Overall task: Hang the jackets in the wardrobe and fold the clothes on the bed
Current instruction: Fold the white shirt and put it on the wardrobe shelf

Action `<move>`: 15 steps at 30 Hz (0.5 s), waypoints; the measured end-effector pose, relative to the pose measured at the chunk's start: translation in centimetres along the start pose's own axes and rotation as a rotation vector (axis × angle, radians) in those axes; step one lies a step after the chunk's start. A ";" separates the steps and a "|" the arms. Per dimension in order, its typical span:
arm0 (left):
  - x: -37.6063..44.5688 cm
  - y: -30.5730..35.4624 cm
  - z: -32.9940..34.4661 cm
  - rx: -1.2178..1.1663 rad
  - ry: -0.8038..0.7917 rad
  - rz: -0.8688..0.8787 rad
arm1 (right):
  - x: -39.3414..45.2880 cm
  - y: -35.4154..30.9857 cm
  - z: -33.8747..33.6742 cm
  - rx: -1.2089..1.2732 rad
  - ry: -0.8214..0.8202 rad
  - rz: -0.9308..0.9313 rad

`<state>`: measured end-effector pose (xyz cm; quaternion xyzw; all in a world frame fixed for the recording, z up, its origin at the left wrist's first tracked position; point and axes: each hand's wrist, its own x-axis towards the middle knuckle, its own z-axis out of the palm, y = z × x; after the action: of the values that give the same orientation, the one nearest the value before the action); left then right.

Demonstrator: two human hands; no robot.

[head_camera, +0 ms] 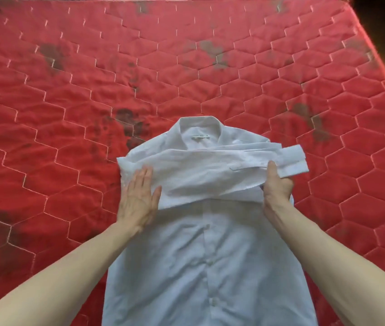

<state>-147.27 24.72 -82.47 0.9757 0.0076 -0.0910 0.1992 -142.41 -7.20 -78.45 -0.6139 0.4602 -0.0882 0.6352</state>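
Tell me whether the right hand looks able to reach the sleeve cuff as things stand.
Probably yes. The right hand already grips the folded sleeves, and the cuff sticks out just beyond its thumb, with nothing lying over it.

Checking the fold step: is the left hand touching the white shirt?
Touching. The head view shows the left hand lying flat, fingers straight, on the white shirt at its left edge, beside the folded sleeve.

From my remote seat I saw both forearms bare to the frame's edge, no sleeves reaching them. The left hand (138,201) and right hand (277,187) wore no gloves, rings or watch.
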 end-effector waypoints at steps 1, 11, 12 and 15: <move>0.2 -0.6 0.9 0.040 -0.055 -0.013 | 1.1 0.6 -0.5 -0.049 0.038 0.010; 3.0 -1.1 -2.3 0.208 0.170 -0.069 | 4.2 2.9 -4.8 -0.485 0.135 -0.164; 4.1 -1.5 -2.6 0.213 0.171 -0.049 | 4.1 2.8 -4.8 -0.544 0.122 -0.196; 6.6 -3.0 -3.0 0.267 0.128 0.022 | 4.0 2.7 -4.6 -0.598 0.058 -0.272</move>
<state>-140.38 28.50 -82.11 0.9974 -0.0029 -0.0267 0.0675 -144.54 -12.51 -81.88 -0.8264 0.3974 -0.0508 0.3958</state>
